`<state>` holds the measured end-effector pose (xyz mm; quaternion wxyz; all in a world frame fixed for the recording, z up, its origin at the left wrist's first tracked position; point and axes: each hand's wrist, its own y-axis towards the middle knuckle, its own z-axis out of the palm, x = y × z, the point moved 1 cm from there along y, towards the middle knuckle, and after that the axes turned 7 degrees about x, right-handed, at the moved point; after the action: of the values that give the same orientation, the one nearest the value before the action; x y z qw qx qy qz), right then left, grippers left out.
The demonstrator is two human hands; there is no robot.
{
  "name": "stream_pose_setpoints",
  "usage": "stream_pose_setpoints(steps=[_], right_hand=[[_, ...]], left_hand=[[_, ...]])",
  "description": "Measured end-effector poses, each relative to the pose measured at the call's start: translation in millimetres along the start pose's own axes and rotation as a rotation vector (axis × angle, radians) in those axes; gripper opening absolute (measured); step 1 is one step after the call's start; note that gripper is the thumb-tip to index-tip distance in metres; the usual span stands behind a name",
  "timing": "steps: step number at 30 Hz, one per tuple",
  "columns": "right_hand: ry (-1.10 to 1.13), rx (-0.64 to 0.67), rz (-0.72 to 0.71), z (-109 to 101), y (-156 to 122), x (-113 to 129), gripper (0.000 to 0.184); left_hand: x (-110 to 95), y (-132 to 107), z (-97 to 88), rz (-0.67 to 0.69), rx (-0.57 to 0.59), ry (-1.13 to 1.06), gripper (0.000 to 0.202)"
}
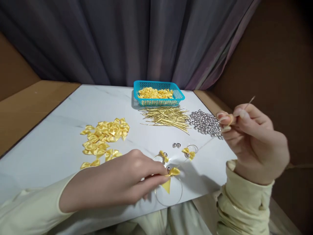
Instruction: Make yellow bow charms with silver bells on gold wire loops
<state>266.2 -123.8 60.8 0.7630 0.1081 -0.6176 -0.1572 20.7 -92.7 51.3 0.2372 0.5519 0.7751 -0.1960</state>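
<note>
My left hand (122,179) pinches a yellow ribbon bow (174,172) above the table's front edge. A silver bead (168,169) sits by the bow, and a thin loop of cord (181,192) hangs below. Raised at the right, my right hand (256,143) has thumb and fingers closed on a thin needle (250,100), whose end sticks out upward. A taut thread (206,143) slants from that hand down toward the bow. Just beyond my left fingertips lie one bow with a bead (163,156) and another bow with a bead and looped cord (188,153).
Loose yellow bows (105,132) are heaped on the white table (70,111) at left. A blue basket (179,96) at the back holds yellow pieces. Before it lie gold cords (167,117), beside a pile of silver beads (205,122). A few beads (176,145) lie apart.
</note>
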Motion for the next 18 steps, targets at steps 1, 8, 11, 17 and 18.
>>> stream_pose_setpoints(steps=[1,8,11,17,18], right_hand=[[0.055,0.003,0.035,-4.3,2.9,-4.0,0.008],[0.267,0.296,0.045,-13.6,-7.8,-22.4,0.008],[0.235,0.450,0.177,-1.9,-20.7,-19.6,0.007],[0.406,0.594,0.475,38.9,-20.1,3.9,0.011],[0.424,0.591,0.453,46.3,-16.6,7.3,0.015]], left_hand=[[0.2,1.2,-1.4,-0.024,0.054,-0.100,0.031],[3.0,3.3,-8.3,-0.176,0.207,-0.512,0.034],[4.0,3.2,-8.1,-0.208,0.213,-0.558,0.033],[6.8,5.3,-3.7,-0.199,0.234,-0.465,0.030],[6.9,5.3,-2.9,-0.148,0.190,-0.395,0.029]])
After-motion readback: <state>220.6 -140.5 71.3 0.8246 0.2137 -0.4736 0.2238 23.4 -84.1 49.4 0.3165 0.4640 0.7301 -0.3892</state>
